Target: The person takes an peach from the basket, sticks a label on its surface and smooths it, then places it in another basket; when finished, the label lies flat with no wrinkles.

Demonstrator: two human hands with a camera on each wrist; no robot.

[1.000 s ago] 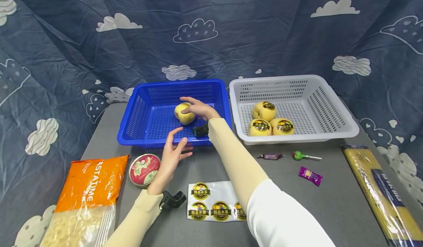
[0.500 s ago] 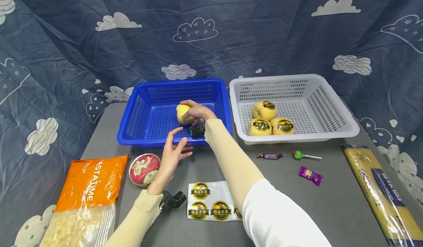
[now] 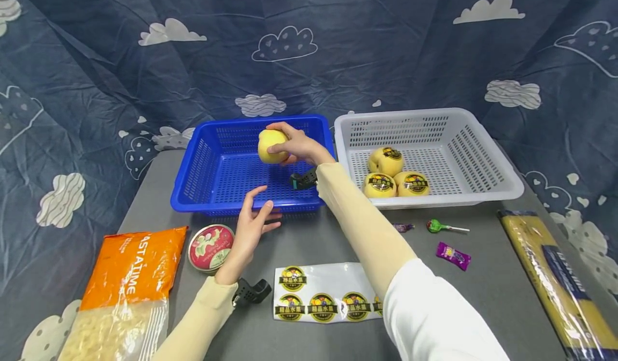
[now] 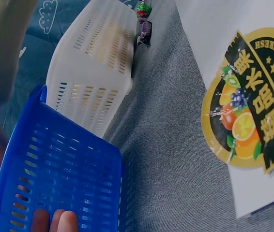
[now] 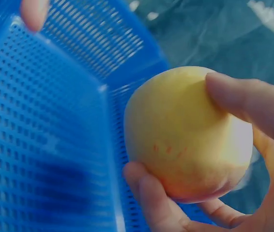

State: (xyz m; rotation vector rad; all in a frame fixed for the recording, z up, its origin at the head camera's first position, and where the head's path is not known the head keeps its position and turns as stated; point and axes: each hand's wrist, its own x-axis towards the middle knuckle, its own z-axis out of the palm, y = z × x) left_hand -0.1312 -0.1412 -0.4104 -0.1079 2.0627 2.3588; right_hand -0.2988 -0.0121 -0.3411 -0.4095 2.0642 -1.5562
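In the head view my right hand (image 3: 298, 145) grips a yellow peach (image 3: 271, 146) and holds it raised over the blue basket (image 3: 195, 206). The right wrist view shows thumb and fingers around the peach (image 5: 185, 135), whose near side has small reddish marks. My left hand (image 3: 253, 226) stays at the front rim of the blue basket, fingers spread and loosely bent. Its fingertips (image 4: 67, 222) overlap the basket's outer wall (image 4: 74, 164) in the left wrist view. No other fruit shows in the blue basket.
A white basket (image 3: 475, 197) holds peaches (image 3: 386, 161) with black-and-gold stickers. In front lie a sticker sheet (image 3: 333, 280), wrapped candies (image 3: 454, 256) and a lollipop (image 3: 434, 226). A round red tin (image 3: 211, 248) and pasta bag (image 3: 130, 264) stand left, a spaghetti pack (image 3: 555, 275) right.
My right hand closed around the peach on the blue basket's floor and lifted it. My left hand has kept its place at the rim.
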